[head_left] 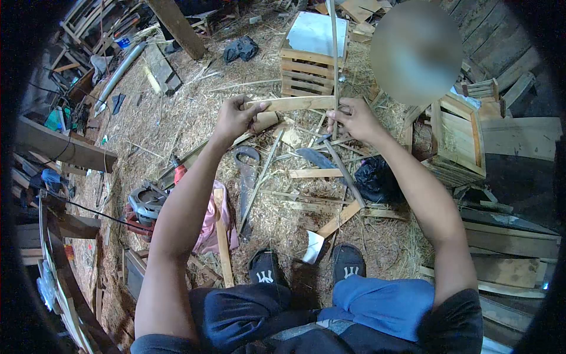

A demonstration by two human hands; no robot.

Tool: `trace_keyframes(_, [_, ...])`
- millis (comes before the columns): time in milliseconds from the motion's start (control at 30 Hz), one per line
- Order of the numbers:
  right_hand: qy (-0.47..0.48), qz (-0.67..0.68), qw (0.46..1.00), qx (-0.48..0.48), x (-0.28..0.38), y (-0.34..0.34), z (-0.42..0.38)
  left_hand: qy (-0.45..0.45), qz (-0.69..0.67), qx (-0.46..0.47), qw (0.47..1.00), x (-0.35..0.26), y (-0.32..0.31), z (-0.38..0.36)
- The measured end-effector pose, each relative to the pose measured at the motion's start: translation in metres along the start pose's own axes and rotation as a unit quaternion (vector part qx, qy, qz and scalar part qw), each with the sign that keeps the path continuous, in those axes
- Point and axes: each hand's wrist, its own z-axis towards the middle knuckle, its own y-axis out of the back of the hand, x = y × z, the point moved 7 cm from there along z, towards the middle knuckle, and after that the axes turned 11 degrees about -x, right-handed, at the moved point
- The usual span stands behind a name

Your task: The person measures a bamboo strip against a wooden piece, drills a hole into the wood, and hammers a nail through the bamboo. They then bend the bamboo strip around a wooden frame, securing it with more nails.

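Observation:
A short wooden slat [298,104] is stretched level between my two hands over the floor. My left hand [236,121] pinches its left end between thumb and fingers. At the slat's right end, my right hand [355,121] has its fingers closed on the slat together with a long thin wood strip [336,56], which stands crosswise to it and runs away from me. Below my hands lie a handsaw [245,177] and a hammer-like tool with a wooden handle [348,177], its head partly hidden among scraps. A curved dark blade [315,157] rests beside it.
Wood shavings cover the floor. A slatted crate [308,71] stands ahead, another crate [457,135] at right. A circular saw [144,206] and pink cloth [206,227] lie left; a black plastic bag [377,180] right. Planks [507,271] are stacked at right. A blurred patch covers someone opposite.

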Motion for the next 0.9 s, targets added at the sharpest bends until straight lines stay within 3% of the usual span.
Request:
trace_keyframes(367, [0.089,-0.061,0.994,-0.021,-0.004,0.000,0.001,-0.021,0.047,0.011,0.999,-0.004,-0.001,0.001])
trace_keyframes(433, [-0.006,0.003,1.000,-0.024,-0.009,-0.001,-0.006,-0.016,0.051,0.018,0.998,0.000,-0.002,0.001])
trace_keyframes(700, [-0.020,0.049,0.999,-0.014,-0.030,-0.005,-0.008,0.016,0.100,0.029,0.994,-0.005,0.000,-0.003])
trace_keyframes(900, [-0.030,0.054,0.998,0.002,-0.033,-0.008,-0.015,-0.028,0.121,0.040,0.991,-0.010,-0.004,-0.009])
